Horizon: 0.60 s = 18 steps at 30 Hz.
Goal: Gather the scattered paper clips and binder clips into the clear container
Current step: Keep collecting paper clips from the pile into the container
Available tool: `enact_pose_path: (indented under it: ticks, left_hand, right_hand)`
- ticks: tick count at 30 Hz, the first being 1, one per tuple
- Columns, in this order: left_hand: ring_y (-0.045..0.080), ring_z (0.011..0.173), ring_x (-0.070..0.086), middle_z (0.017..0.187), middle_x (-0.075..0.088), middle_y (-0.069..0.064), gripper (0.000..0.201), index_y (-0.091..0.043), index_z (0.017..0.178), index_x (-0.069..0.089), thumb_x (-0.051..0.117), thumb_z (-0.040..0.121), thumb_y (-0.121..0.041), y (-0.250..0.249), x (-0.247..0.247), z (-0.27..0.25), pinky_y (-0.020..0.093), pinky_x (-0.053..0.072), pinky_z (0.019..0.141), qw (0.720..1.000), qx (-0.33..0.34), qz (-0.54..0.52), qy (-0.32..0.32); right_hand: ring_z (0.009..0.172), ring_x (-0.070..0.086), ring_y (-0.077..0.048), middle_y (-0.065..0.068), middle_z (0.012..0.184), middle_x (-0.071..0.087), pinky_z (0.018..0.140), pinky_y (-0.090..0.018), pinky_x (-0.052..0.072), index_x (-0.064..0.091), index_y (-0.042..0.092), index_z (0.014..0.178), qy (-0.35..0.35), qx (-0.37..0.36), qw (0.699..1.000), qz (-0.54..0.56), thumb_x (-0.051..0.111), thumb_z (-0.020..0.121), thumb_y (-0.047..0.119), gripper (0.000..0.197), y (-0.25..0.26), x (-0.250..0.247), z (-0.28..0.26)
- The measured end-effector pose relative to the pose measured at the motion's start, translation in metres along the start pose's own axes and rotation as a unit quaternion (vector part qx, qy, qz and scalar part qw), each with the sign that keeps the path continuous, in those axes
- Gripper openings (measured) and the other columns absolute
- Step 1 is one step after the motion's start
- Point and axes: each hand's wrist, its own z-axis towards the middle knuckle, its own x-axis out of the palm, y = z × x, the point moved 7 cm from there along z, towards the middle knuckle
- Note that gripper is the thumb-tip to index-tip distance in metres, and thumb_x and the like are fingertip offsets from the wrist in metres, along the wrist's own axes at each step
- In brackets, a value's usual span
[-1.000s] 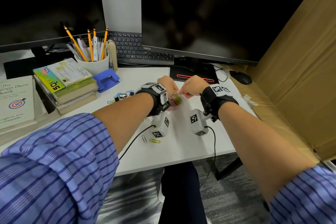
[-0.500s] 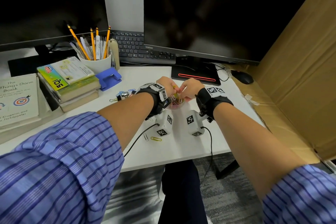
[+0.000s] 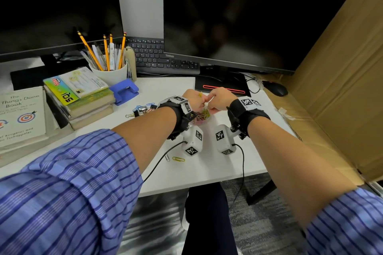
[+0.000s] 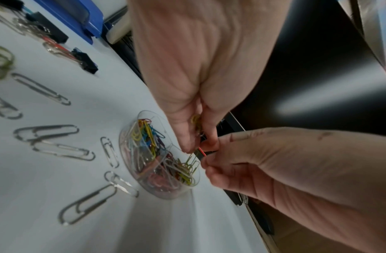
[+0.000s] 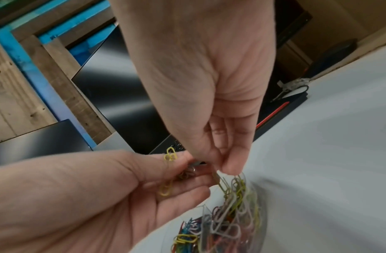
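The clear container (image 3: 202,119) stands on the white desk (image 3: 165,89), full of coloured paper clips (image 4: 148,137). Both hands hover just above it, fingertips nearly touching. My left hand (image 3: 201,100) grips a small bunch of yellow paper clips (image 5: 168,171) against its curled fingers (image 4: 188,143). My right hand (image 3: 210,103) pinches one olive-yellow clip (image 5: 219,180) over the container's rim (image 5: 241,178). Loose silver paper clips (image 4: 46,131) lie on the desk left of the container (image 4: 159,171), and black binder clips (image 4: 84,60) lie further left.
A cluster of binder clips and paper clips (image 3: 143,108) lies left of my left wrist. A yellow clip (image 3: 178,159) and a silver clip (image 3: 167,158) lie near the desk's front edge. Books (image 3: 83,97), a pencil cup (image 3: 108,72), a blue punch (image 3: 124,91), keyboard (image 3: 157,58), mouse (image 3: 275,89).
Both hands stay over the container. The right fingers have closed in on the left fingers, and the yellow clips in the left hand now show at its top.
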Motion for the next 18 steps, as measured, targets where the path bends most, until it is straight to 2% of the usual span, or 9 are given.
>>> enact_pose_path:
  ticks: [3,5,8,9,11,12,15,18]
  left_hand:
    - [0.028,0.09,0.062,0.113,0.064,0.021,0.038,0.002,0.126,0.054,0.05,0.088,0.002,-0.005,0.004,-0.001,0.036,0.055,0.082,0.999,0.016,0.033,0.019]
    - [0.029,0.096,0.063,0.119,0.062,0.021,0.041,-0.004,0.128,0.053,0.051,0.087,0.0,-0.002,0.008,0.003,0.037,0.055,0.087,0.997,0.017,0.068,0.029]
    - [0.016,0.095,0.052,0.115,0.059,0.003,0.036,-0.007,0.124,0.055,0.052,0.089,-0.001,-0.008,0.005,0.001,0.026,0.044,0.086,0.988,0.045,0.148,0.014]
    - [0.014,0.095,0.051,0.11,0.059,0.001,0.032,-0.008,0.12,0.059,0.054,0.089,-0.002,-0.01,0.002,0.0,0.024,0.041,0.085,0.984,0.053,0.17,0.003]
    - [0.02,0.093,0.056,0.101,0.062,0.006,0.029,-0.016,0.11,0.064,0.055,0.088,0.0,-0.013,-0.002,-0.001,0.025,0.046,0.086,0.97,0.073,0.233,-0.008]
    - [0.024,0.095,0.058,0.101,0.063,0.008,0.029,-0.018,0.105,0.065,0.053,0.088,0.002,-0.014,-0.003,-0.002,0.025,0.048,0.087,0.959,0.079,0.274,-0.006]
    - [0.024,0.114,0.059,0.123,0.063,0.006,0.033,-0.01,0.117,0.066,0.052,0.089,0.0,-0.008,-0.008,-0.002,0.029,0.049,0.097,0.932,0.072,0.354,-0.003]
    - [0.025,0.111,0.062,0.122,0.065,0.008,0.031,-0.008,0.116,0.067,0.061,0.085,-0.01,0.003,-0.012,-0.007,0.029,0.051,0.093,0.913,0.036,0.405,0.022]
  right_hand:
    - [0.097,0.07,-0.026,-0.012,0.106,0.064,0.087,-0.041,0.058,0.051,0.015,0.122,0.042,0.01,0.995,0.09,0.066,0.076,-0.004,0.052,-0.001,0.005,-0.001]
    - [0.092,0.071,-0.025,-0.012,0.108,0.064,0.084,-0.038,0.059,0.047,0.017,0.125,0.048,0.004,0.992,0.116,0.069,0.075,-0.002,0.058,0.0,0.004,-0.001]
    - [0.083,0.07,-0.019,-0.009,0.107,0.065,0.077,-0.029,0.059,0.05,0.015,0.122,0.018,-0.003,0.996,0.09,0.068,0.079,0.0,0.049,0.0,-0.001,0.0]
    - [0.082,0.07,-0.018,-0.009,0.107,0.066,0.075,-0.028,0.059,0.053,0.014,0.12,0.005,-0.005,0.998,0.064,0.068,0.08,0.0,0.046,-0.001,-0.002,0.001]
    - [0.086,0.069,-0.019,-0.009,0.11,0.066,0.076,-0.03,0.059,0.058,0.014,0.116,-0.017,-0.007,1.0,0.013,0.068,0.078,-0.001,0.042,-0.002,-0.004,0.003]
    - [0.091,0.069,-0.021,-0.008,0.114,0.064,0.08,-0.033,0.059,0.06,0.014,0.115,-0.029,-0.008,1.0,-0.005,0.069,0.077,-0.002,0.042,-0.002,-0.005,0.003]
    - [0.098,0.067,-0.024,-0.011,0.118,0.063,0.087,-0.037,0.057,0.063,0.01,0.113,-0.019,-0.013,0.999,-0.028,0.07,0.079,0.0,0.037,-0.003,-0.003,0.005]
    - [0.089,0.063,-0.018,-0.008,0.113,0.066,0.088,-0.03,0.056,0.068,0.008,0.112,0.029,-0.039,0.994,-0.095,0.071,0.082,0.01,0.03,0.001,0.009,0.004]
